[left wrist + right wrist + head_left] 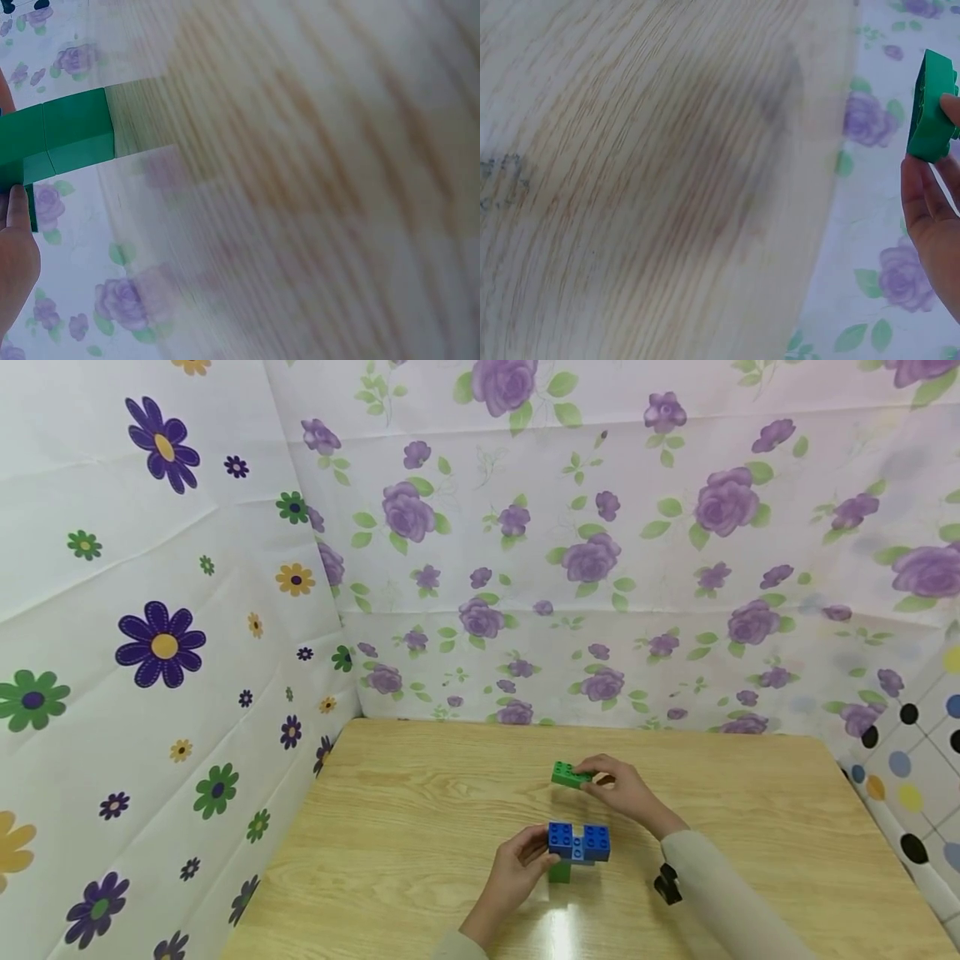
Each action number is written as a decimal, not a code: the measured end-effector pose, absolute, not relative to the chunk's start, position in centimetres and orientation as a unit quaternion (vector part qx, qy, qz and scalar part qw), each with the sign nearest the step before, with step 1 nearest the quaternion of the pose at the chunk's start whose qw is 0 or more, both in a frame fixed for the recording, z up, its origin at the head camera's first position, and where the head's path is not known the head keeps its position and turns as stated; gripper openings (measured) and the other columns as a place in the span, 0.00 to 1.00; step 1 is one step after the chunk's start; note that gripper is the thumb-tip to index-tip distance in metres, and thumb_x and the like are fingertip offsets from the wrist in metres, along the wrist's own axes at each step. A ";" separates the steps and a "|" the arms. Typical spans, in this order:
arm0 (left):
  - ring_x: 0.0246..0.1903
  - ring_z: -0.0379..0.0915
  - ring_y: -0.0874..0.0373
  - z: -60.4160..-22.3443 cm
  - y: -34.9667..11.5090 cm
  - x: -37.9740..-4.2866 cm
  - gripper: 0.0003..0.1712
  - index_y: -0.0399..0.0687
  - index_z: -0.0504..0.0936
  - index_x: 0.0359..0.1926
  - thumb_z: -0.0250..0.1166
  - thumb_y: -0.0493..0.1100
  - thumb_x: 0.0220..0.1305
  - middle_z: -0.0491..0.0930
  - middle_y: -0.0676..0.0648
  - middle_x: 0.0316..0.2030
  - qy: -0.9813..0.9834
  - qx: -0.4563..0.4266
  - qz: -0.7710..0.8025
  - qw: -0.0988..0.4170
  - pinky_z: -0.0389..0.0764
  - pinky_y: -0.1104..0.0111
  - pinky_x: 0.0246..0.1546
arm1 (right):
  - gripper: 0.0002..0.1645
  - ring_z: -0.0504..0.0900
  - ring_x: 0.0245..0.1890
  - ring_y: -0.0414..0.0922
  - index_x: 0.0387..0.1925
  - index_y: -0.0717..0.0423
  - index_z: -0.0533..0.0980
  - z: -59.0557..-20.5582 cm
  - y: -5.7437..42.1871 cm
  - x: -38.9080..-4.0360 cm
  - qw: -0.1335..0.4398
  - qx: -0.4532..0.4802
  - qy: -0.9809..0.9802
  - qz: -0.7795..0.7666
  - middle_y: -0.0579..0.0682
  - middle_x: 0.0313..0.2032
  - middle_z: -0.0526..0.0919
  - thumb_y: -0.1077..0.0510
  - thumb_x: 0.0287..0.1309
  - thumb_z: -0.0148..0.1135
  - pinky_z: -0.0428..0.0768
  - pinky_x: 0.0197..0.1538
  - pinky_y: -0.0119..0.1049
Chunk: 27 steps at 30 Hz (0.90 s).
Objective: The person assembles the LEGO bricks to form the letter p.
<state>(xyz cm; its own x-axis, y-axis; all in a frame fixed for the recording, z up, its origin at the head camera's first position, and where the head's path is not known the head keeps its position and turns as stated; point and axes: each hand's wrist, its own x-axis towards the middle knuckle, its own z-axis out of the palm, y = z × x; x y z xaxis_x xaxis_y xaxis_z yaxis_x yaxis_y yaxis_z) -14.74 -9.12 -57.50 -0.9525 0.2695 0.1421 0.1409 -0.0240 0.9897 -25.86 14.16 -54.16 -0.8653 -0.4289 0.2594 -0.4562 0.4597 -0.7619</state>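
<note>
In the head view, my left hand (516,870) holds the left side of a built piece of toy building bricks, thumb in front. Two dark blue studded bricks (597,842) top it, with a lighter blue brick (577,853) between and beneath them. Green bricks (559,872) form its lower part; the left wrist view shows two green blocks (79,131) joined end to end. Just beyond, my right hand (621,787) pinches a green studded brick (566,773) by its right end, apart from the build. The right wrist view shows this green brick (932,105) tilted on edge.
A light wooden table (420,827) lies under both hands. Flower-printed cloth (480,543) stands behind it and along the left side; dotted cloth (911,777) is at the right. A small black object (667,885) sits against the right sleeve.
</note>
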 end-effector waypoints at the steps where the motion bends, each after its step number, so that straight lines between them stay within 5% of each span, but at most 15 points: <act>1: 0.56 0.74 0.50 -57.5 -9.1 -14.7 0.22 0.38 0.75 0.57 0.66 0.36 0.61 0.77 0.41 0.54 0.698 0.146 0.699 0.048 0.76 0.70 0.57 | 0.15 0.78 0.46 0.49 0.51 0.48 0.80 -54.0 14.2 -25.7 0.018 0.262 -0.853 0.450 0.52 0.53 0.78 0.57 0.62 0.64 0.83 0.43 0.40; 7: 0.56 0.74 0.51 -57.5 -9.1 -14.8 0.23 0.38 0.75 0.57 0.66 0.38 0.60 0.77 0.41 0.54 0.700 0.146 0.697 0.049 0.76 0.70 0.57 | 0.15 0.78 0.47 0.49 0.52 0.48 0.79 -52.8 14.4 -24.5 0.025 0.279 -0.845 0.454 0.51 0.52 0.79 0.56 0.62 0.64 0.83 0.46 0.43; 15: 0.56 0.74 0.51 -57.5 -9.0 -14.9 0.23 0.38 0.75 0.57 0.66 0.36 0.60 0.77 0.41 0.54 0.699 0.147 0.698 0.045 0.76 0.70 0.57 | 0.16 0.77 0.49 0.58 0.51 0.63 0.78 -49.1 13.9 -22.0 0.014 0.310 -0.809 0.499 0.61 0.51 0.78 0.67 0.61 0.62 0.81 0.49 0.54; 27: 0.56 0.74 0.51 -57.7 -9.1 -14.9 0.22 0.39 0.75 0.57 0.66 0.35 0.61 0.77 0.40 0.54 0.702 0.144 0.695 0.049 0.76 0.70 0.57 | 0.15 0.77 0.50 0.42 0.51 0.45 0.79 -49.7 14.3 -21.0 -0.001 0.339 -0.796 0.502 0.45 0.51 0.77 0.57 0.62 0.64 0.83 0.49 0.43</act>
